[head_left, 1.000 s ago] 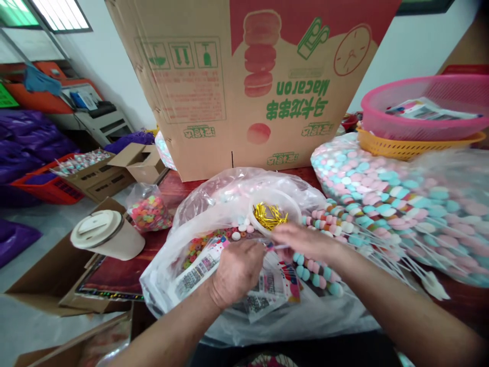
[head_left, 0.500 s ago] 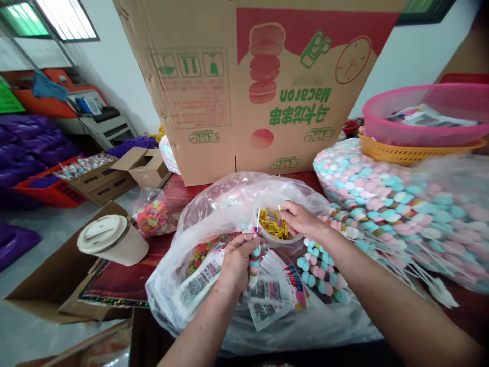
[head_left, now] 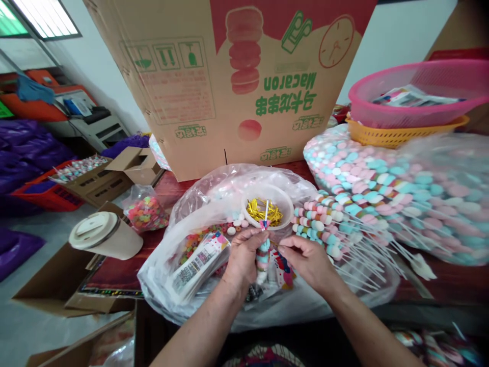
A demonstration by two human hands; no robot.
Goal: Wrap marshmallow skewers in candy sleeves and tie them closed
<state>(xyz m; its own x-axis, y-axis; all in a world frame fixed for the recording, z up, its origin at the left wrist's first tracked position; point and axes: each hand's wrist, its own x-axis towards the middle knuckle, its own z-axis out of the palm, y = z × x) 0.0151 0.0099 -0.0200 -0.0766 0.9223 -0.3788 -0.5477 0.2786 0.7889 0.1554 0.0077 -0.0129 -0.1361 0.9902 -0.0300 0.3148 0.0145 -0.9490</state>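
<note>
My left hand [head_left: 244,255] is closed around a marshmallow skewer [head_left: 263,259] in a clear printed wrapper. Its white stick points up past the gathered, pink-and-blue end of the wrapper. Close on the right, my right hand [head_left: 310,262] pinches a thin gold twist tie [head_left: 274,246] beside the skewer's neck. Just beyond both hands stands a white bowl [head_left: 289,208] with gold twist ties [head_left: 254,210] inside. Flat printed wrappers [head_left: 194,272] lie in a stack left of my left hand. To the right, finished-looking rows of marshmallow skewers [head_left: 324,216] lie with their sticks toward me.
A large upside-down carton [head_left: 229,112] stands at the back. On the right, a big bag of marshmallows [head_left: 344,168] sits below yellow [head_left: 405,133] and pink baskets [head_left: 412,114]. A lidded cup [head_left: 122,239] and a bag of colourful candy rings [head_left: 147,211] are on the left.
My right hand has moved from the bowl down and toward me, bringing a gold twist tie beside the skewer. My left hand still grips the skewer. The camera view has shifted slightly.
</note>
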